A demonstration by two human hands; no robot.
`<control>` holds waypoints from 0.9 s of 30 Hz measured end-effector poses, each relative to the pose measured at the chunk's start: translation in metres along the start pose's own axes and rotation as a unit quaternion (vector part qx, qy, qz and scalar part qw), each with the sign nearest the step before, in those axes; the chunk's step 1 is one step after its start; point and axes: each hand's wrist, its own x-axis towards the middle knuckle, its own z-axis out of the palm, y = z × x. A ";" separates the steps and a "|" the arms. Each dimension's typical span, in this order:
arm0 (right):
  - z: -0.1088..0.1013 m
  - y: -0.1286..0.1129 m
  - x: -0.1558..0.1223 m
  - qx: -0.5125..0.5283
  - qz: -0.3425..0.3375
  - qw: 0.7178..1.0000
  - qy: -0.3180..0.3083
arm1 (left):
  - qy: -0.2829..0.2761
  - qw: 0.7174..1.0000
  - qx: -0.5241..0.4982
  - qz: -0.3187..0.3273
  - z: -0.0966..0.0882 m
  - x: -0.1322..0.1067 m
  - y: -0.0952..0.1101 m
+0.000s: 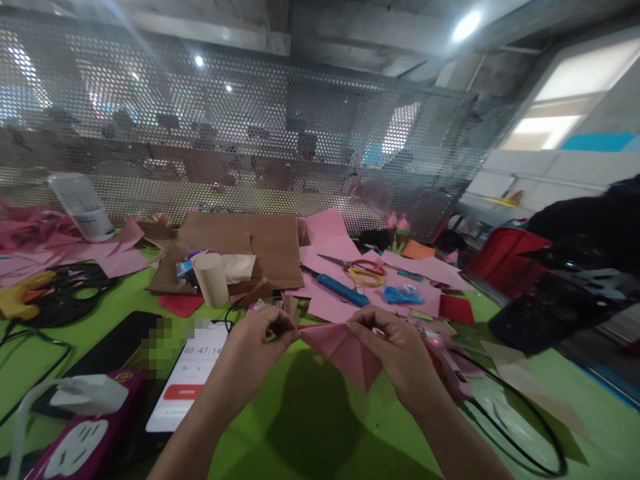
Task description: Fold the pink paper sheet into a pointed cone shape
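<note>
A folded piece of pink paper (350, 353) with several creases fanning across it is stretched between my two hands, above the green table. My left hand (263, 347) pinches its narrow left end between thumb and fingertips. At the upper right edge, my right hand (393, 350) grips the paper with thumb and bent fingers. Just beyond my hands lie a blue-handled tool (343, 289), red-handled scissors (357, 264) and yellow-handled scissors (367, 277) on pink sheets. A phone (187, 380) showing a running timer lies by my left forearm.
A cardboard tube (211, 279) stands before brown cardboard (240, 243). Left are a yellow glue gun (25, 297), a purple power strip (90, 433) and a plastic bottle (83, 207). A black cable (520, 407) loops at right. Perforated metal mesh (250, 140) rises behind the table.
</note>
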 end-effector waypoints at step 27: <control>0.002 -0.007 -0.004 -0.007 -0.021 1.000 -0.008 | -0.006 0.999 -0.046 -0.008 -0.003 -0.001 0.004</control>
